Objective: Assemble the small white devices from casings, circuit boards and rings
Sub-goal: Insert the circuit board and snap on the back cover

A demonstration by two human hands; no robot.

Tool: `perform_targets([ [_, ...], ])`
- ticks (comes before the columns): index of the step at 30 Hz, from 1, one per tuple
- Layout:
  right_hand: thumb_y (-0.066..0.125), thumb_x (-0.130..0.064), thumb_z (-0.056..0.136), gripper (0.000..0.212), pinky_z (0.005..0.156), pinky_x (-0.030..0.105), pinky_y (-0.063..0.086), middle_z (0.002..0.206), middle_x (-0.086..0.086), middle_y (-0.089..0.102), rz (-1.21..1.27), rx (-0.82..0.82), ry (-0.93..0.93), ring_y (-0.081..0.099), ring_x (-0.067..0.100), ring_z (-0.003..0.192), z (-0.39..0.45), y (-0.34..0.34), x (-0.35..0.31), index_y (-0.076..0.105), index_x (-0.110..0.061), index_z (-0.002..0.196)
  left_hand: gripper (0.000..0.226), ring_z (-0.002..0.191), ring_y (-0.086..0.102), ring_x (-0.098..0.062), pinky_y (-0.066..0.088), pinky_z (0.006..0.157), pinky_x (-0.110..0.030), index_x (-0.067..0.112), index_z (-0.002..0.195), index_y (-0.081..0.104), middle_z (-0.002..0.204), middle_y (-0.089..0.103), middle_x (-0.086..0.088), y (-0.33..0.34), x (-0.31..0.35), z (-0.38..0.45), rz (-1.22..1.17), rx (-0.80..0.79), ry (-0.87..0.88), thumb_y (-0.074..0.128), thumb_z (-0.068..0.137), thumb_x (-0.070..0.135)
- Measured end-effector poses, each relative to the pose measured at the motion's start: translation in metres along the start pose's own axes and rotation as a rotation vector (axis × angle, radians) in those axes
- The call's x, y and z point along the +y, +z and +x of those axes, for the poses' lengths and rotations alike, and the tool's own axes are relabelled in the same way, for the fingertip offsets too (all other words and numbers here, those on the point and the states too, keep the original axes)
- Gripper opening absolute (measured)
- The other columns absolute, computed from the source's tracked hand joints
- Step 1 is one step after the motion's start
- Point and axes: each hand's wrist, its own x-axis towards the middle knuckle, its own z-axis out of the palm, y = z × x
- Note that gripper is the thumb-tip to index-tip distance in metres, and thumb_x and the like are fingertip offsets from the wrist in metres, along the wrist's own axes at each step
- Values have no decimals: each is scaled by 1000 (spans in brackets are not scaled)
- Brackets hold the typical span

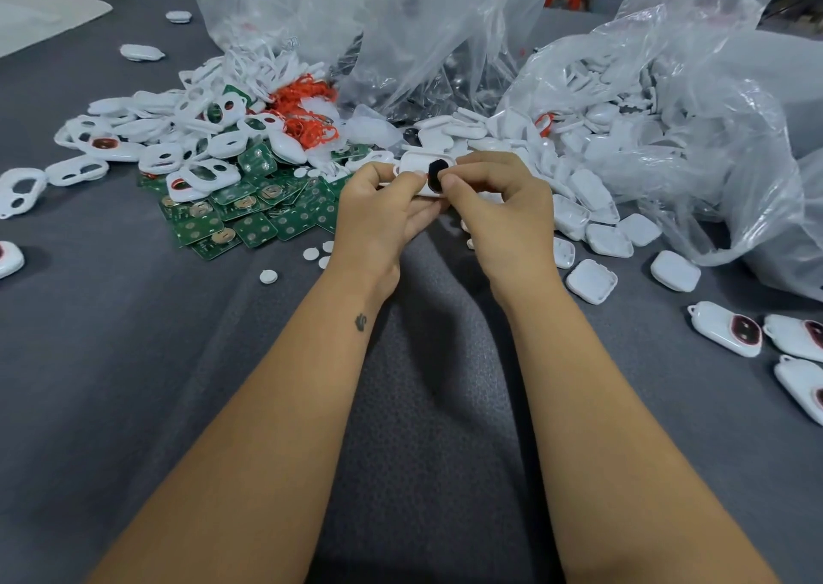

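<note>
Two hands meet over the middle of the worktop [133, 383], both closed round one white casing [416, 167] raised just above the parts heaped behind them. The left hand [383, 209] grips the casing's left end, thumb on top and fingers curled beneath. The right hand [499, 200] pinches a small black ring [436, 174] between thumb and forefinger and holds it against the casing's right half (whether it is seated there cannot be told).

Just left of the hands lies a spread of green boards [249, 214], and behind it a heap of white casing fronts [178, 138] with cut-out holes, topped by a tangle of orange loops [307, 111]. A few white discs [268, 276] sit loose on the grey cloth near the left wrist.

Right of the hands, plain white casing backs [601, 236] spill out of a clear plastic bag [712, 116] toward the right edge. More bags [401, 27] stand along the far edge. Near the right edge, closer in, three assembled devices [730, 329] lie side by side, dark red windows facing up. Another one [9, 258] lies at the left edge.
</note>
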Motion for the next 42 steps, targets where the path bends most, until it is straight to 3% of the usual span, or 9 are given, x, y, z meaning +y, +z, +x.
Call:
perform_targets([
  [4, 71, 3, 78, 24, 63, 27, 52, 86, 0, 67, 95, -11, 100, 58, 13, 70, 0, -1, -2, 70, -19, 85, 15, 69, 72, -19, 58, 70, -27, 8, 82, 51, 71, 70, -6, 1, -1, -1, 37, -3, -2, 56, 92, -2],
  [7, 71, 4, 78, 30, 64, 29, 53, 87, 1, 61, 176, -6, 155, 56, 15, 72, 2, -2, -2, 64, -23, 91, 16, 67, 72, -17, 59, 69, -26, 8, 81, 50, 71, 70, -6, 2, 1, -2, 31, -14, -8, 55, 92, -3],
  [11, 66, -11, 89, 11, 59, 22, 46, 83, 4, 64, 234, -15, 319, 58, 11, 68, 5, -1, 0, 67, -14, 100, 18, 68, 72, -16, 57, 66, -23, 8, 80, 49, 67, 72, -3, 2, 2, -4, 10, -49, -16, 54, 93, -3],
  [15, 65, -14, 90, 8, 51, 19, 42, 70, 0, 63, 206, -51, 358, 53, 9, 59, 4, -2, 2, 71, -10, 88, 21, 69, 72, -17, 58, 67, -24, 10, 77, 48, 68, 72, -3, 2, 3, -6, 15, -69, -18, 55, 92, -3],
  [24, 64, -18, 90, 14, 49, 16, 40, 64, -2, 59, 87, -62, 318, 52, 7, 54, 4, -1, 3, 65, -15, 76, 19, 65, 71, -15, 58, 66, -24, 12, 79, 51, 67, 71, 0, 1, 3, -6, 25, -64, -22, 56, 93, 0],
  [30, 63, -23, 90, 15, 71, 33, 48, 73, 2, 61, -95, -7, 218, 56, 15, 71, 4, 4, 7, 64, -14, 79, 22, 63, 70, -16, 57, 64, -24, 10, 76, 46, 67, 66, -5, 4, 2, -6, 96, -41, -17, 56, 92, -2],
  [36, 61, -24, 93, 16, 60, 13, 39, 73, -3, 58, -253, -17, 125, 51, 7, 66, 3, 4, 10, 63, -10, 85, 21, 70, 73, -22, 58, 65, -25, 8, 76, 46, 79, 66, -14, 3, 1, -7, 137, -51, -27, 55, 92, -3],
  [38, 62, -24, 91, 17, 63, 18, 40, 72, -2, 59, -256, -14, 132, 53, 10, 66, 4, 3, 10, 62, -10, 81, 21, 70, 73, -21, 58, 65, -24, 8, 77, 46, 79, 68, -14, 2, 2, -7, 139, -61, -34, 55, 93, -3],
  [42, 64, -22, 87, 18, 68, 32, 44, 69, 3, 58, -81, -15, 223, 53, 17, 68, 4, 1, 6, 61, -14, 71, 25, 59, 70, -13, 56, 61, -20, 10, 75, 44, 58, 68, 2, 2, 4, -7, 127, -81, -56, 53, 94, -2],
])
